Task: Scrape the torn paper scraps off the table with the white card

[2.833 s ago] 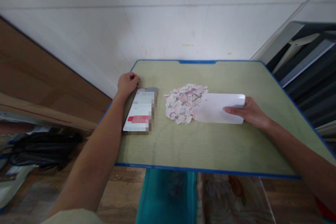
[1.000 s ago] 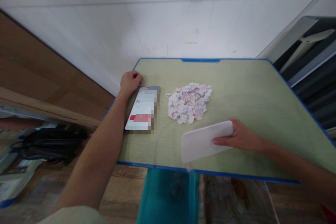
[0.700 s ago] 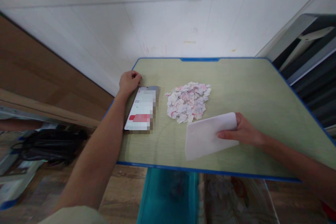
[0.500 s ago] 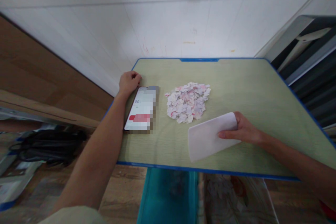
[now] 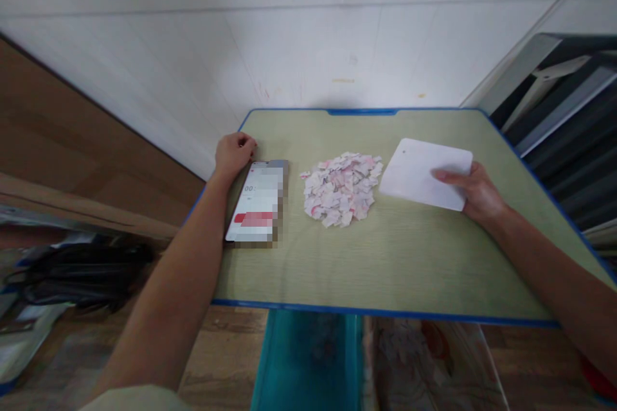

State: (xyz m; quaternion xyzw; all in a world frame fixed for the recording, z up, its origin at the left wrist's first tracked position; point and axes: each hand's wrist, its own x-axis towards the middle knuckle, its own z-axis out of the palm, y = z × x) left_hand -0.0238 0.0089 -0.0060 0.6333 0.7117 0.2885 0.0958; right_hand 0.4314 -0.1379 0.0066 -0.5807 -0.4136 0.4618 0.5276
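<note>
My right hand grips a white scraper, a flat sheet with rounded corners and a small hole near one corner. My thumb lies across its face and the fingers are behind it. The scraper's left edge is close to the right side of a heap of torn paper scraps, white with pink bits, in the middle of the table. At the table's left edge, my left hand rests in a loose fist, with nothing visible in it. Just beside that hand lies a phone with a partly blurred screen.
The pale green table has a blue rim and stands against a white wall. A teal bin and a clear bag with scraps are below its front edge. Brown cardboard stands left; a dark folded frame leans right.
My right hand has carried the scraper from in front of the heap to its right side, farther back, and turned it. My left hand stays at the table's left edge.
</note>
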